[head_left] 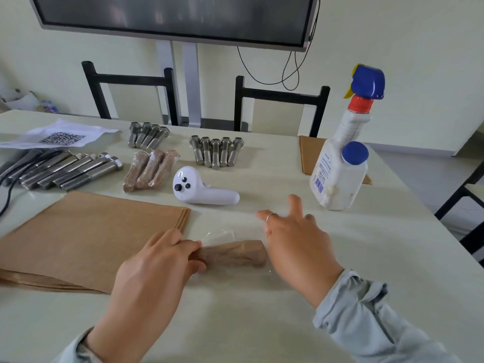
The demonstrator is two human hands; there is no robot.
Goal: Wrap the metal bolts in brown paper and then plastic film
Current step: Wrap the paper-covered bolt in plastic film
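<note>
A bolt wrapped in brown paper lies on a sheet of clear plastic film near the table's front. My left hand grips its left end, pinching paper and film. At its right end my right hand rests with fingers spread and straight on the film. Three finished wrapped bolts lie further back. Bare metal bolts sit in groups: several short ones, several more, and long ones at the left. A stack of brown paper sheets lies left of my hands.
A white handheld controller lies just behind the film. A white spray bottle stands at the right, with more brown paper behind it. A QR-code sheet lies far left. Two chairs and a screen stand behind the table.
</note>
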